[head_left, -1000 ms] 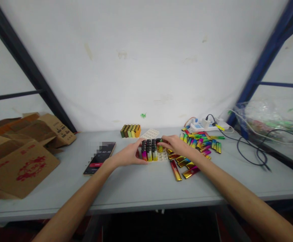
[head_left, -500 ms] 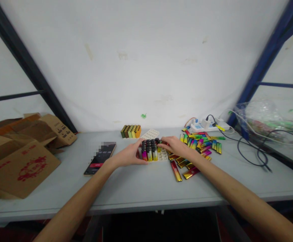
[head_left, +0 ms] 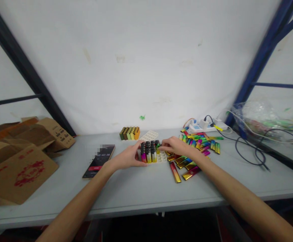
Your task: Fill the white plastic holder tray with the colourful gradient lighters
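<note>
A white tray (head_left: 162, 157) on the grey table holds several upright rainbow-coloured lighters (head_left: 148, 152) with black tops. My left hand (head_left: 126, 157) rests against the tray's left side, fingers curled round it. My right hand (head_left: 176, 146) reaches to the back right of the standing lighters, fingertips pinched on a lighter (head_left: 158, 146) at the tray. To the right lies a loose pile of the same lighters (head_left: 198, 144), some (head_left: 175, 172) near my right wrist.
A phone (head_left: 99, 161) lies left of the tray. Behind stand a filled block of lighters (head_left: 129, 133) and an empty white tray (head_left: 149, 135). Cardboard boxes (head_left: 20, 158) fill the left; a power strip (head_left: 204, 125) and cables (head_left: 252, 148) are at the right.
Both hands have stayed at the tray; my right fingertips shifted slightly at the back row. The view has dipped a little.
</note>
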The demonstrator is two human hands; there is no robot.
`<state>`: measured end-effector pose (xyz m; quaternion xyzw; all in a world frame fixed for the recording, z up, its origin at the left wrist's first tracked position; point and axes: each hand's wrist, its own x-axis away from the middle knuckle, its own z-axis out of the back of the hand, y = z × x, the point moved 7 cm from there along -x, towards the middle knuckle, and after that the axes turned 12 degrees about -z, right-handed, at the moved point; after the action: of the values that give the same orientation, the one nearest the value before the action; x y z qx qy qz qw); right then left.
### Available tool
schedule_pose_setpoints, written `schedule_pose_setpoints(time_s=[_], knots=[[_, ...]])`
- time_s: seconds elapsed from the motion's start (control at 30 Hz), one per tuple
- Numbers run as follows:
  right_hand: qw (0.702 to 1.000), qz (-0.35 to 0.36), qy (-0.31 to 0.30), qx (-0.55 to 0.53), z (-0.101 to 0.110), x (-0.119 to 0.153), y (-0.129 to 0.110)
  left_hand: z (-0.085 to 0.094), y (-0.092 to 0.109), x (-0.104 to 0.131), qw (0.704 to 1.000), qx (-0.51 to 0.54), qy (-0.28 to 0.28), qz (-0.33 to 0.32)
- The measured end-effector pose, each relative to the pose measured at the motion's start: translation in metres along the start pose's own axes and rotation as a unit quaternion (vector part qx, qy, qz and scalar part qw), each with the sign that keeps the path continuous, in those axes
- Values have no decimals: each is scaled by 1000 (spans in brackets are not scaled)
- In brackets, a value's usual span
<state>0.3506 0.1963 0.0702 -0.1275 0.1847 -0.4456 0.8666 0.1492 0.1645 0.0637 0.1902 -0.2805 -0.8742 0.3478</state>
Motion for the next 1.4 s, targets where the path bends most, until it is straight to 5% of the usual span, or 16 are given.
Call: schedule_pose_setpoints(time_s=[0.13, 0.27, 0.5, 0.6, 0.8, 1.07, 1.4], knots=[[997, -45, 46, 32, 27, 4, 26, 1, 0, 0, 1000, -6, 3, 5], [979, -134, 87, 129, 45, 2, 83, 1, -4, 1, 1000, -22, 5, 4], [922, -283, 104, 243, 42, 10, 159, 0, -8, 1, 1000, -23, 12, 0], [920, -302, 88, 232, 32, 10, 162, 0, -8, 0, 1000, -26, 10, 2], [956, -229, 29, 180, 15, -3, 139, 0, -5, 0, 1000, -27, 4, 4], [947, -234, 123, 184, 35, -2, 147, 1, -5, 0, 999, -39, 4, 11], [955, -222, 51, 188, 29, -8, 152, 1, -6, 0, 999, -35, 1, 10]])
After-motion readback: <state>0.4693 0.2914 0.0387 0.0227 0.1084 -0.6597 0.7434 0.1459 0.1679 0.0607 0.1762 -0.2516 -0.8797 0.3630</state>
